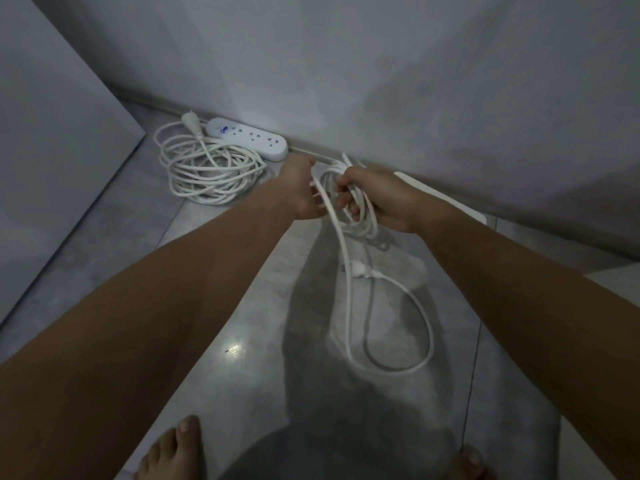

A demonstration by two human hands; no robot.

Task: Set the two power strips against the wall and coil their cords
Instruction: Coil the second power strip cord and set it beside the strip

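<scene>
A white power strip point(248, 137) lies along the foot of the wall at the left, its coiled cord point(211, 169) and plug heaped on the floor in front of it. A second white power strip point(446, 199) lies along the wall at the right, partly hidden by my right forearm. My right hand point(377, 199) grips a bundle of loops of its cord point(346, 216). My left hand point(303, 192) pinches the same cord just left of the loops. The loose end hangs down to the floor in a wide loop point(391, 365), with the plug point(362, 271) halfway along.
A grey tiled floor point(242, 306) runs to a pale wall point(381, 81). A large flat panel point(52, 150) leans at the left. My bare feet point(173, 452) show at the bottom edge.
</scene>
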